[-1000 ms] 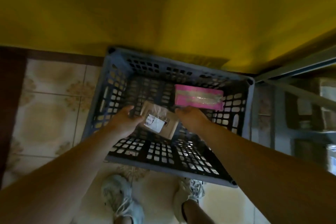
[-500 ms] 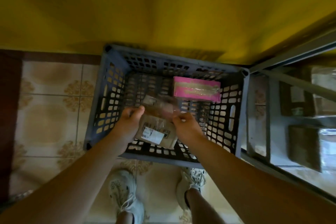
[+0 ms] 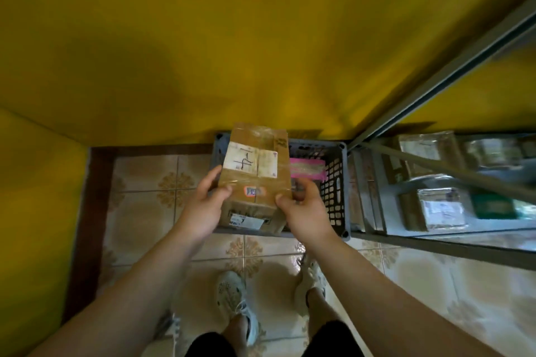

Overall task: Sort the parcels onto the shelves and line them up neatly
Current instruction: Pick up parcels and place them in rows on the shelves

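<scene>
**Both hands pinch one taped parcel above the crate**

Thumbs on top, fingers curled out of sight beneath: the left hand (image 3: 203, 206) and the right hand (image 3: 307, 209) each grip a near corner of the brown cardboard parcel wrapped in glossy clear tape (image 3: 255, 159), white label up. It hangs in the air over the grey-blue slatted plastic crate (image 3: 343, 182), not yet at the grey metal shelf rack (image 3: 452, 74) on the right, where taped brown parcels (image 3: 441, 210) already lie.

Only the near end is held, so the far end overhangs. The tape looks slick, and a quick swing rightward could tip the parcel out of the pinch and onto the flat pink parcel (image 3: 307, 171) in the crate. The rack's slanted brace sits close to that path, and a corner could catch on it.

Below the thumbs a second brown face with a printed label shows — whether it is the same box's side or another parcel underneath cannot be told. The label's writing is blurred, and the rack runs off the right edge, so free shelf space is unclear.
</scene>
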Action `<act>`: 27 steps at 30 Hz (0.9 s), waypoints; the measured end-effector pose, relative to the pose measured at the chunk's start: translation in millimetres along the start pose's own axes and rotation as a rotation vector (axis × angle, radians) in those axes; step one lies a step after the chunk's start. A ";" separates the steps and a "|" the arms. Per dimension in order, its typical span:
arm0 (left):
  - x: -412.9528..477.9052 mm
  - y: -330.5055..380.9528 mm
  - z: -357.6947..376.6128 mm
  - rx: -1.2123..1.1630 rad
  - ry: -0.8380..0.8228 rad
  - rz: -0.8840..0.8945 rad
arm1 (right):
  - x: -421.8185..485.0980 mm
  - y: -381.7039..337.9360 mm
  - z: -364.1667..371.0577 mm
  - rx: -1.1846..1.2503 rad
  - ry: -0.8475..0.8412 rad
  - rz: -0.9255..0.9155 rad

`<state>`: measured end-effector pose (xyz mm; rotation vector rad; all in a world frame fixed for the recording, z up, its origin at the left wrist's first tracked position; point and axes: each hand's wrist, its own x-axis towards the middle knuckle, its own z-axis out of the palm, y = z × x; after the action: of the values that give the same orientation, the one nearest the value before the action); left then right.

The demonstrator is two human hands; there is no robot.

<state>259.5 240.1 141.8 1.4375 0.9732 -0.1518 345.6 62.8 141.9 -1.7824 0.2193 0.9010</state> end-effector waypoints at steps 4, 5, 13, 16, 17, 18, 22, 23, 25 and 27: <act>-68.6 54.3 -19.3 0.044 0.017 0.172 | -55.9 -55.3 -13.4 0.083 -0.010 -0.045; -86.2 65.5 -22.0 0.027 0.031 0.201 | -66.7 -68.7 -19.5 0.118 -0.015 -0.047; -217.1 110.1 -8.3 -0.125 0.064 0.386 | -155.1 -140.2 -64.9 0.291 -0.213 -0.233; -255.6 119.5 -1.0 -0.166 0.027 0.435 | -192.4 -152.4 -84.0 0.275 -0.241 -0.368; -267.8 124.9 -0.2 -0.182 0.007 0.448 | -205.4 -155.6 -91.0 0.255 -0.244 -0.410; -279.3 131.6 0.0 -0.204 -0.016 0.459 | -217.6 -159.0 -97.3 0.246 -0.248 -0.447; -318.5 159.2 3.0 -0.225 -0.058 0.547 | -267.6 -169.7 -113.8 0.239 -0.255 -0.603; -328.9 163.7 3.8 -0.202 -0.043 0.585 | -279.5 -171.5 -116.6 0.239 -0.249 -0.643; -347.9 168.8 4.1 -0.164 -0.032 0.682 | -303.5 -174.8 -121.6 0.242 -0.241 -0.716; -363.6 170.4 1.6 -0.143 -0.037 0.746 | -324.1 -175.3 -125.0 0.234 -0.233 -0.760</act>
<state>139.2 106.9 501.0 1.5656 0.3595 0.4296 273.7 -61.8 503.5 -1.3568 -0.4627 0.4913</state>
